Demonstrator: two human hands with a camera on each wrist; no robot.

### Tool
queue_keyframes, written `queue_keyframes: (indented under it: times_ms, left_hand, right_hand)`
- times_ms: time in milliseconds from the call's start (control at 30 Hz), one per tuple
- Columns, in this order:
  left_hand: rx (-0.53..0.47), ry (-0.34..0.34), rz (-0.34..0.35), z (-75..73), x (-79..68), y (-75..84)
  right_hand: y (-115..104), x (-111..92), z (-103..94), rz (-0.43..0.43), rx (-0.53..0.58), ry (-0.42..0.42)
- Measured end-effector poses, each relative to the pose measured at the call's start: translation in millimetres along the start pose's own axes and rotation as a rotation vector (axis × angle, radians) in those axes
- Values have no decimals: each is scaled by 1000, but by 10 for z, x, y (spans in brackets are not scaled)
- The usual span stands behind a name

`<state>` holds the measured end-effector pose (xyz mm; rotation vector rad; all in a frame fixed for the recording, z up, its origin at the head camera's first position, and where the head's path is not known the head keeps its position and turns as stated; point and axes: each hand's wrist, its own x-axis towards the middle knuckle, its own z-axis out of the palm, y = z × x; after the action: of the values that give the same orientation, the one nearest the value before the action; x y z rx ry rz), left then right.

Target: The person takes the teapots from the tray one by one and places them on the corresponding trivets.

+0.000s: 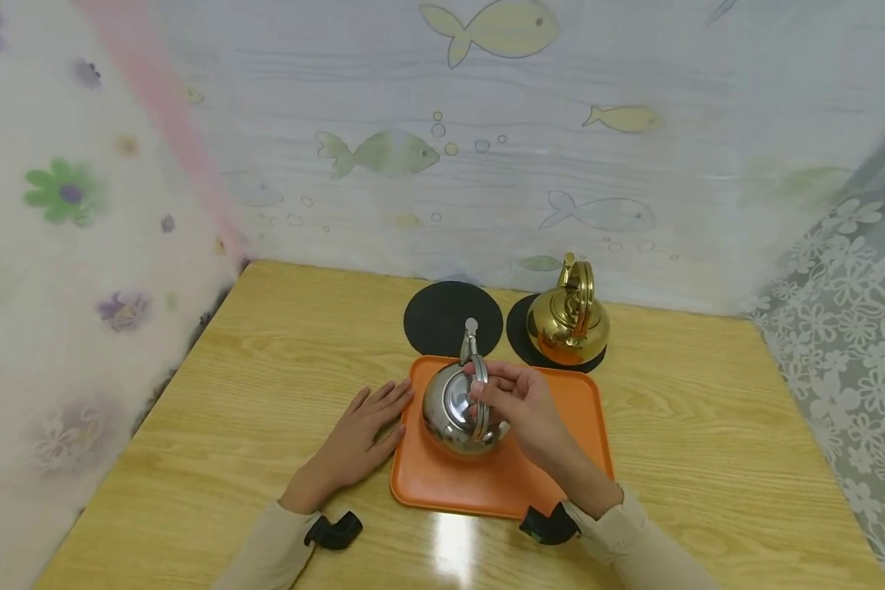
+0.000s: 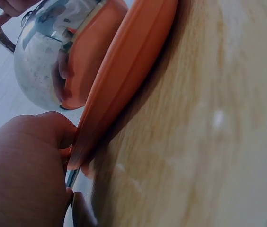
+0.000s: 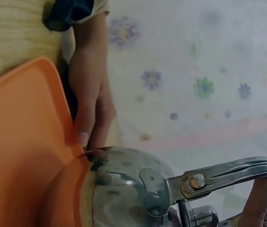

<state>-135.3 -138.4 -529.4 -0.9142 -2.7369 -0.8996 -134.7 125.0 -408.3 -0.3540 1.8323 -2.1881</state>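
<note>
A shiny silver kettle [image 1: 453, 410] is over the left half of an orange tray [image 1: 553, 475]. My right hand [image 1: 527, 410] grips the kettle's arched handle [image 3: 228, 172], thumb on the near side and fingers curled around it. My left hand [image 1: 354, 447] lies beside the tray with fairly straight fingers, its fingertips at the tray's left edge. In the left wrist view the left thumb [image 2: 60, 127] touches the outer side of the tray rim [image 2: 124, 71]. The right wrist view shows the kettle's belly and the handle's riveted joint up close.
Behind the tray lie two round black mats; the left mat [image 1: 450, 319] is bare. A gold kettle [image 1: 568, 324] stands on the right mat [image 1: 519, 336]. The wooden table [image 1: 715, 442] meets a fish-patterned curtain [image 1: 487, 197] at the back and a lace curtain [image 1: 848, 328] at the right.
</note>
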Motion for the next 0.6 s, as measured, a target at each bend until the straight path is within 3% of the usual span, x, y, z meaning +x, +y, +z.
queue_keyframes:
  times_ms: [600]
  left_hand:
    - [-1,-14,-5,32,-20,-44]
  right_hand:
    - [-30,125,-48,-16,39,60]
